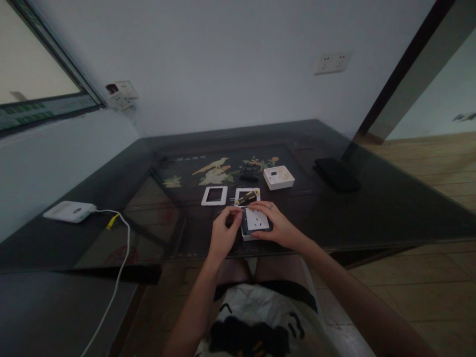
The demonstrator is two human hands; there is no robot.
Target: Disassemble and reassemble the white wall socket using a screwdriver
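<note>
A wall socket (257, 219) with a white face and dark surround sits on a white back box near the table's front edge. My right hand (277, 225) is wrapped round it, thumb at the near side and fingers over the far side. My left hand (225, 229) is pinched at the socket's left edge; whatever lies between its fingertips is too small to make out. Just beyond, a screwdriver (247, 198) with a yellow and black handle rests across a white frame. Another white frame (214, 196) lies to its left.
Behind these are a dark socket part (250, 172) and a white box (278, 177). A black flat object (337, 174) lies at right. On the left, a white device (70, 211) trails a white cable (128, 238) over the front edge of the dark table (297, 141).
</note>
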